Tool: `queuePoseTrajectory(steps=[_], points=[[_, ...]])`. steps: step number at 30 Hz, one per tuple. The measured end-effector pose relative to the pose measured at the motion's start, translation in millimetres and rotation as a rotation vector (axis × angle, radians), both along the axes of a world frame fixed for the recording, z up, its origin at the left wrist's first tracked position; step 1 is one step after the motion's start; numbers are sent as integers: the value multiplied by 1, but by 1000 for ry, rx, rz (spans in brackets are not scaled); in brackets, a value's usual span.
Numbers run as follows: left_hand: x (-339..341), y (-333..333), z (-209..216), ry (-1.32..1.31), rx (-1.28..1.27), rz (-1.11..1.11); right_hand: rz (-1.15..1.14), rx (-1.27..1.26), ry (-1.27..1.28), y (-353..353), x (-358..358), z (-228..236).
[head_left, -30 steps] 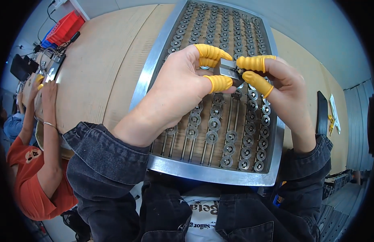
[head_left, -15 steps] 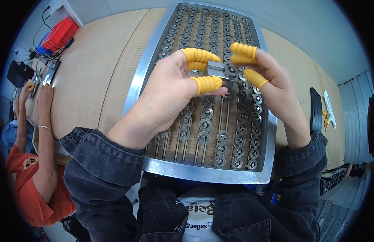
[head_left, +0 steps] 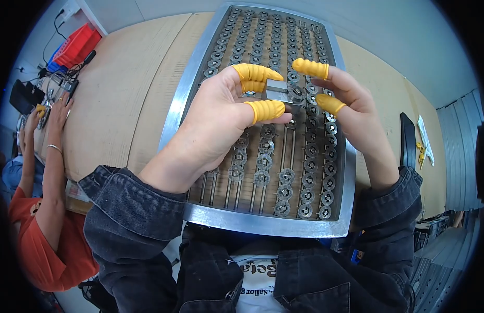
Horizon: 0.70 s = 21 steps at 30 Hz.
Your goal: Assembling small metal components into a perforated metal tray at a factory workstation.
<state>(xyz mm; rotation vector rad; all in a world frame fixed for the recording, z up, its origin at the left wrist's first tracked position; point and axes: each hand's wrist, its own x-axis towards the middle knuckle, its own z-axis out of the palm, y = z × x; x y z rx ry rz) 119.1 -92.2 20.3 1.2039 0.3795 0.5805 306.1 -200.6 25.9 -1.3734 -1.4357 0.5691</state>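
Note:
My left hand (head_left: 216, 115), with yellow finger cots on its thumb and fingers, grips a small shiny metal block (head_left: 277, 89) above the tray. At the block's right end is a round metal disc (head_left: 296, 94) with a ringed face; whether it is joined to the block I cannot tell. Just right of the disc, my right hand (head_left: 349, 99) is open, its cot-covered thumb and forefinger apart with nothing between them. Below both hands lies a metal-framed tray (head_left: 268, 227) with rows of ringed discs (head_left: 262, 178) set along thin rods. My hands hide its middle part.
The tray rests on a cardboard-covered table (head_left: 142, 78). To the right lie a black flat object (head_left: 408, 140) and a white strip (head_left: 425, 141) with yellow pieces. At left, a person in an orange shirt (head_left: 51, 245) works near cables and a red crate (head_left: 77, 44).
My right hand's fingers have spread and shifted slightly left; the left hand keeps its hold on the block, nearly still. The neighbouring person's hand has moved up toward the metal parts.

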Motion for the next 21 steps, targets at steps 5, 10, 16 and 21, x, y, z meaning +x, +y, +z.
queuePoseTrajectory(steps=[5, 10, 16, 21], points=[[0, 0, -1, 15, -1, 1, 22, 89, 78, 1, 7, -4], [0, -1, 3, 67, 54, -6, -84, 91, -157, 1, 8, -1], [-1, -2, 4, 99, 76, -11, -96, -25, -192, -1, -3, 4], [-2, -1, 4, 120, 80, -12, -88, -3, -246, 1, -2, 3]])
